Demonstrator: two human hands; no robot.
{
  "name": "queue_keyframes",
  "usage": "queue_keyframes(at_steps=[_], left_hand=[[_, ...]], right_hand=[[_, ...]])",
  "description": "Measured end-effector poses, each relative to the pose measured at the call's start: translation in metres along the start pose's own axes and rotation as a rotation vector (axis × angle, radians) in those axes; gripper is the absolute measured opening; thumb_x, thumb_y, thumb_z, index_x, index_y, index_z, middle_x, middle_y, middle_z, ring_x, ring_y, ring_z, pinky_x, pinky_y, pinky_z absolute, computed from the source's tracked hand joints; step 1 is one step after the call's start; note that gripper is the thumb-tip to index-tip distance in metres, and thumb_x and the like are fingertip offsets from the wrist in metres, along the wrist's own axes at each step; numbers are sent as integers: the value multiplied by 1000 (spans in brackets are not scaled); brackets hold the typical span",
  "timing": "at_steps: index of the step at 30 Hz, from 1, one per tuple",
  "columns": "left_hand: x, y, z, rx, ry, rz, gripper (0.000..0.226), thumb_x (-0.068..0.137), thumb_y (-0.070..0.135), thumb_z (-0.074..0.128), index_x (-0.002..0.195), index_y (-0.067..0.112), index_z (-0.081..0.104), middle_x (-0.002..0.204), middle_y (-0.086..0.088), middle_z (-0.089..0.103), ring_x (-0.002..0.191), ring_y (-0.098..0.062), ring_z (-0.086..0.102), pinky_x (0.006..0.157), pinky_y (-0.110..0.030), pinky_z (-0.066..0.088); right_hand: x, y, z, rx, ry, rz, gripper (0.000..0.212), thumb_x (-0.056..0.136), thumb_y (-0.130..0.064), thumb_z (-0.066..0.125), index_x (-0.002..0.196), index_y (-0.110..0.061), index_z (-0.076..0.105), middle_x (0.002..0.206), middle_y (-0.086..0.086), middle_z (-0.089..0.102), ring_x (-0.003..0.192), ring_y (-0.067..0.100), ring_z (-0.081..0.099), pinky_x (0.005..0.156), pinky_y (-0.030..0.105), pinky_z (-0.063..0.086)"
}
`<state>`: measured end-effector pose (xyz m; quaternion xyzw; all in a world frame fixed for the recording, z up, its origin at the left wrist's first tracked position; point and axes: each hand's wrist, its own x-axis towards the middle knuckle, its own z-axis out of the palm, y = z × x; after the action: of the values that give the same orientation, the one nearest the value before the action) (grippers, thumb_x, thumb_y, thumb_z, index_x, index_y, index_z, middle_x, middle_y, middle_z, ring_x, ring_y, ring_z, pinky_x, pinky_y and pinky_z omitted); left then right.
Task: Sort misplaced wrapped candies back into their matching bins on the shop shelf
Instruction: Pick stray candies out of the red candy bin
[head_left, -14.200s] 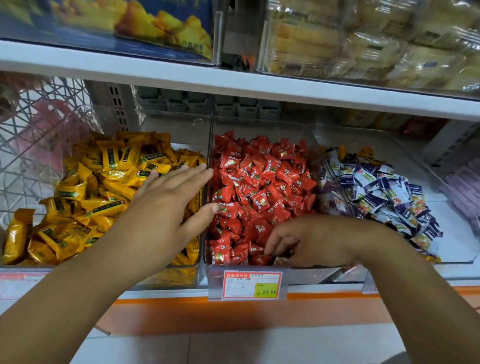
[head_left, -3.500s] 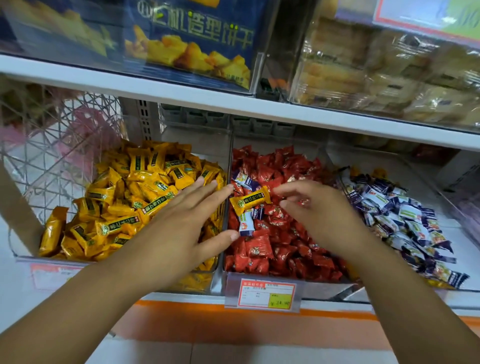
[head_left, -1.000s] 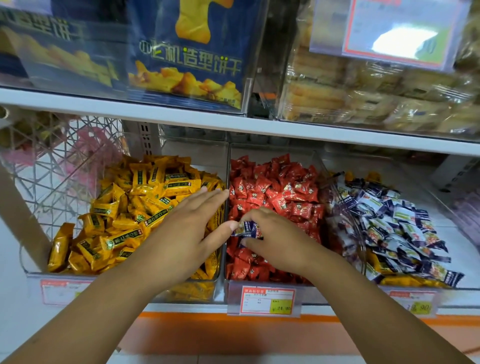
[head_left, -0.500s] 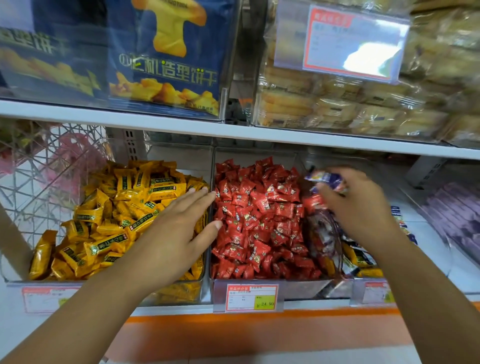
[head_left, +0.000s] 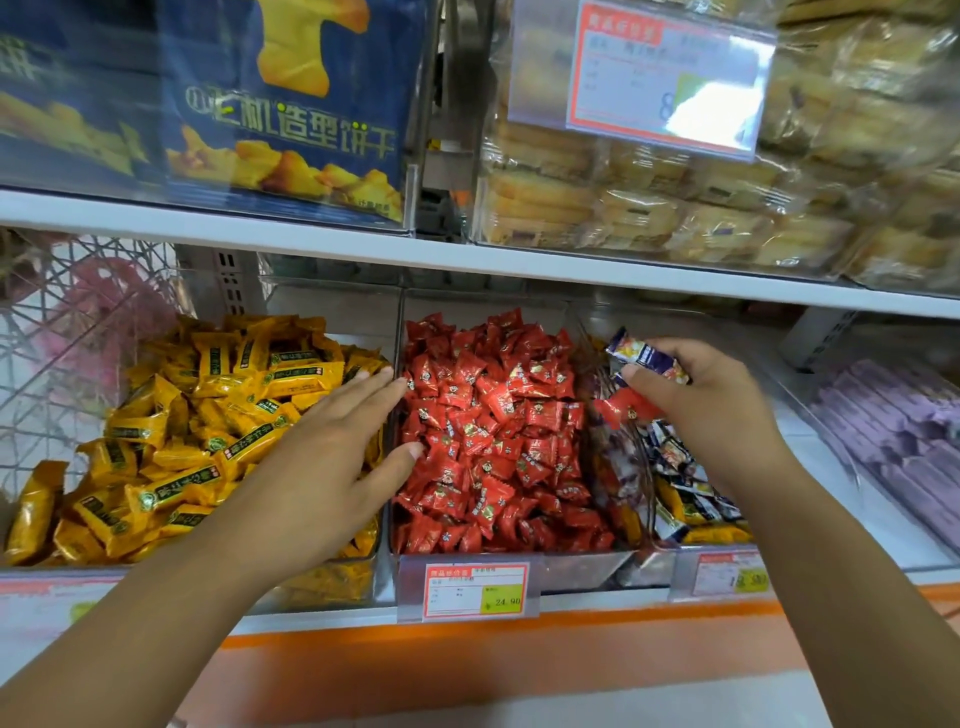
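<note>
The thumb (head_left: 643, 380) and the curled fingers of the right hand (head_left: 717, 410) pinch one blue-and-white wrapped candy (head_left: 647, 356). The candy is lifted in the air and tilted, above the back part of the right bin (head_left: 649, 566). Just under this thumb there is a single red candy (head_left: 626, 406), near the clear wall between the middle and the right bin; I cannot tell if the hand also holds it.

The fingers (head_left: 382, 382) of the left hand (head_left: 322, 457) are straight and close together and grip nothing. The hand lies flat over the divider between the left bin (head_left: 322, 584) and the middle bin (head_left: 582, 569). Its thumb (head_left: 410, 451) touches the red candies (head_left: 493, 441), which fill the middle bin. The left bin holds the yellow candies (head_left: 208, 415), heaped high.

In the right bin lie the blue-and-white candies (head_left: 675, 462), and some yellow wrappers (head_left: 696, 512) show among them near the front. A price tag (head_left: 475, 590) hangs on the front of the middle bin.

Further right lie purple packets (head_left: 893, 431), and at far left stands a wire basket (head_left: 67, 332). On the upper shelf (head_left: 467, 257) stand a blue biscuit box (head_left: 285, 114) and clear-wrapped pastries (head_left: 675, 213).
</note>
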<state>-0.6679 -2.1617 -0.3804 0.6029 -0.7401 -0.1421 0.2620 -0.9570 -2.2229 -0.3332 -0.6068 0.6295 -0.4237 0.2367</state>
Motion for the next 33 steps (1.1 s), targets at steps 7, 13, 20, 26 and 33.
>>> queue_keyframes(at_steps=[7, 13, 20, 26, 33], left_hand=[[-1, 0, -1, 13, -7, -16, 80, 77, 66, 26, 151, 36, 15, 154, 24, 5, 144, 4, -2, 115, -20, 4], [-3, 1, -2, 10, -18, -24, 78, 79, 64, 27, 151, 37, 14, 156, 24, 4, 144, 5, -4, 114, -19, 3], [-2, 4, -3, 22, -32, -18, 78, 79, 64, 26, 151, 39, 12, 153, 27, 0, 143, 6, -4, 113, -17, 1], [-1, -1, -1, 19, -16, 0, 72, 87, 70, 29, 151, 39, 14, 152, 27, 2, 142, 8, -4, 113, -17, 1], [-2, -4, 2, -5, -14, 7, 71, 88, 68, 33, 150, 41, 14, 153, 28, 1, 141, 10, -1, 118, -19, 4]], right_hand=[[-8, -8, 21, 5, -121, -24, 21, 89, -23, 67, 106, -34, 62, 92, -10, 69, 70, 14, 68, 66, 36, 55], [0, 0, 11, -126, -21, -97, 24, 91, -23, 65, 114, -27, 61, 98, -9, 64, 70, 5, 61, 55, 8, 42], [-7, -4, -9, -514, 52, -68, 58, 87, -42, 66, 137, -20, 49, 131, 6, 48, 127, 25, 40, 100, 38, 37], [-30, -26, 45, -811, -850, -38, 83, 79, -65, 62, 148, -43, 22, 155, 4, 28, 134, 22, 40, 106, 32, 37], [-29, 9, 94, -775, -912, 72, 111, 71, -51, 78, 149, -45, 0, 154, 9, -5, 134, 36, 37, 109, 34, 37]])
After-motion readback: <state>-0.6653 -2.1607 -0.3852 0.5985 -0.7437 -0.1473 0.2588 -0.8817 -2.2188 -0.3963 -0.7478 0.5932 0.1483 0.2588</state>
